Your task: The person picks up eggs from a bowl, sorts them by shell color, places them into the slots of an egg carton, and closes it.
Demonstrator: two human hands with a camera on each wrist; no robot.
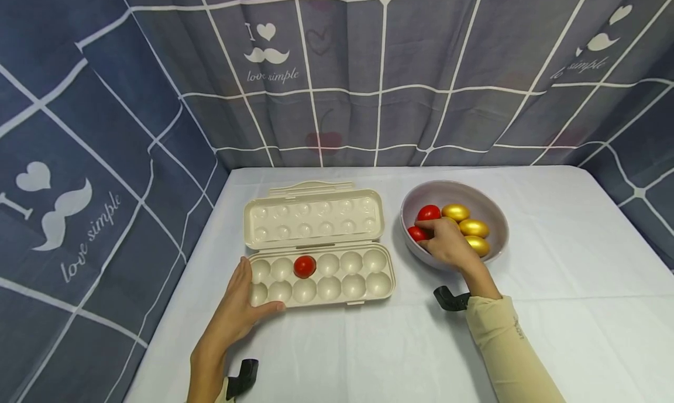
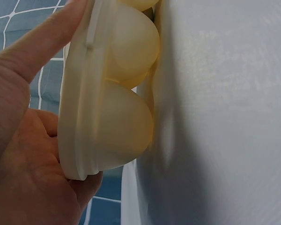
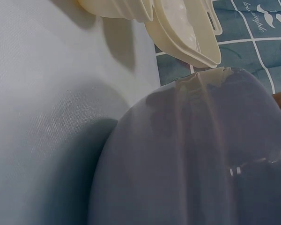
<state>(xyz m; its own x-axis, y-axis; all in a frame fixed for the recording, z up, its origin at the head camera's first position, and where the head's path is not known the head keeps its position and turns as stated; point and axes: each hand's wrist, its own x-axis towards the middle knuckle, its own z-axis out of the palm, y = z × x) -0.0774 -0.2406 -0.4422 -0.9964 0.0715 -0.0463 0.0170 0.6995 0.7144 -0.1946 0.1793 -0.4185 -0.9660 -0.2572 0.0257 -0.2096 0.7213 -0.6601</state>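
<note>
A cream plastic egg carton point(image 1: 322, 302) lies open on the table, its dimpled lid point(image 1: 313, 239) folded back behind it. One red egg point(image 1: 304, 267) sits in a back-row cup. My left hand point(image 1: 237, 309) grips the carton's left end, thumb along the front edge; the left wrist view shows the carton's rounded cups point(image 2: 124, 126) from the side. Inside a grey-mauve bowl point(image 1: 495, 207) my right hand point(image 1: 447, 242) pinches a red egg point(image 1: 418, 234). Another red egg point(image 1: 429, 213) and several gold eggs point(image 1: 475, 228) lie around it. The right wrist view shows mostly the bowl's outer wall point(image 3: 178, 154).
A white cloth point(image 1: 337, 356) covers the table. Behind it hangs a grey checked curtain point(image 1: 347, 122), with another curtain side point(image 1: 95, 216) on the left. Dark wrist-camera mounts stick out beside the left wrist point(image 1: 243, 379) and right wrist point(image 1: 450, 299).
</note>
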